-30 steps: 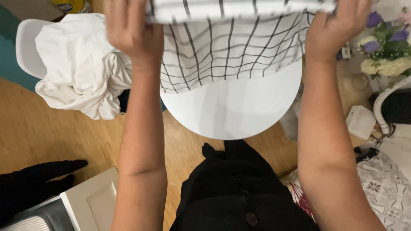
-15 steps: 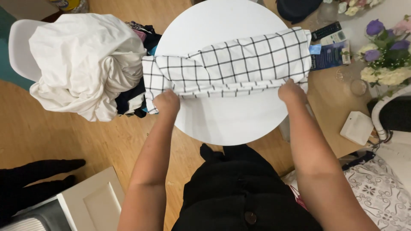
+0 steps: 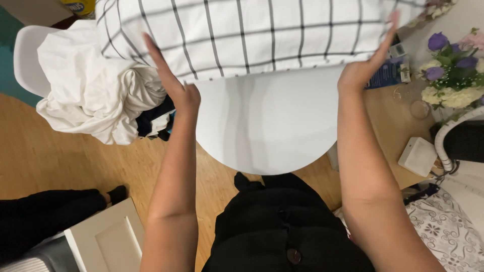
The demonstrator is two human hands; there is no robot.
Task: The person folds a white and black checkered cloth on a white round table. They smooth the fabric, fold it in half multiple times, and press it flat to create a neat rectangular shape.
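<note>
A white cloth with a black grid pattern (image 3: 252, 35) lies across the far half of a round white table (image 3: 272, 126). My left hand (image 3: 174, 85) rests flat on the cloth's near left edge, fingers stretched out and pointing away from me. Near the cloth's right end, my right hand (image 3: 365, 63) also lies flat with its fingers extended. Neither hand grips anything. The far part of the cloth runs out of the top of the view.
A pile of white laundry (image 3: 85, 95) with dark items under it sits on a white chair (image 3: 27, 55) at the left. At the right are flowers (image 3: 454, 70), a blue packet (image 3: 390, 73) and a small white box (image 3: 418, 156). Another person's black-clad leg (image 3: 50, 211) lies on the wooden floor.
A second ago both hands held the cloth up. Then they laid it on the table as a folded strip, gripping its near edge. Now they have let go and lie flat on it.
</note>
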